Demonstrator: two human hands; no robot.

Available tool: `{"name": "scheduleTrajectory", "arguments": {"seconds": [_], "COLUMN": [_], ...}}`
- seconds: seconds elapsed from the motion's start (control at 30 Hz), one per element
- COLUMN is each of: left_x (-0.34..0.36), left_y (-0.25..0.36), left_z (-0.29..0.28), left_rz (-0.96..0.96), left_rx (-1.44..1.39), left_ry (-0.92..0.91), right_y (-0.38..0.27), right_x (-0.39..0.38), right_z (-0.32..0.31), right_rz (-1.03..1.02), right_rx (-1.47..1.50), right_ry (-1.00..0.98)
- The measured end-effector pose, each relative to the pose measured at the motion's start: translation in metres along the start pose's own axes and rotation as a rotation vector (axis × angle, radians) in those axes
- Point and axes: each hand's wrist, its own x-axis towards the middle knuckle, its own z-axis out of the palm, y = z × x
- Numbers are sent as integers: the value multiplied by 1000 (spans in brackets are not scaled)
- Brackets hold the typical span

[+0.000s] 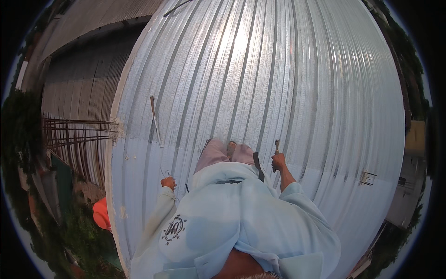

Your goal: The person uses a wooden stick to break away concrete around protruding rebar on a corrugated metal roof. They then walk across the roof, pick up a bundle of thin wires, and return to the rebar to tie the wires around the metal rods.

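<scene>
My left hand [168, 182] is closed, low over the corrugated metal decking [223, 93]. Thin wire-like pieces [166, 173] stick up from its fist; their exact kind is too small to tell. On the other side, my right hand [278, 162] grips a short dark tool with a rounded head [277, 143]. The tool's head points away from me and its handle end shows below my fist; its kind is unclear. My legs, in pinkish trousers [213, 152], are between the two hands. A dark strap [258, 166] hangs at my right hip.
A slim bar [155, 122], brown at one end and pale at the other, lies on the decking ahead of my left hand. Another dark bar [178, 7] lies farther off. Rusty rods [79, 129] jut past the left edge; short rods [368, 178] stick up at right. Something orange [101, 214] is beyond the left edge.
</scene>
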Motion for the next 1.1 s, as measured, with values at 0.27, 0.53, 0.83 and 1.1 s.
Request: {"name": "scheduleTrajectory", "arguments": {"seconds": [0.27,0.53,0.83,1.1], "left_x": [85,163,231,262], "left_y": [234,628,1050,1235], "left_z": [104,189,336,414], "left_rz": [103,338,564,391], "left_rx": [-177,-91,104,218], "left_ry": [70,-8,-73,-67], "right_y": [-410,-601,-656,-971], "right_x": [197,274,471,679], "right_z": [-128,-150,-195,-353], "right_rz": [-367,14,160,247], "right_rx": [-267,161,-151,63], "right_ry": [255,5,-83,-162]}}
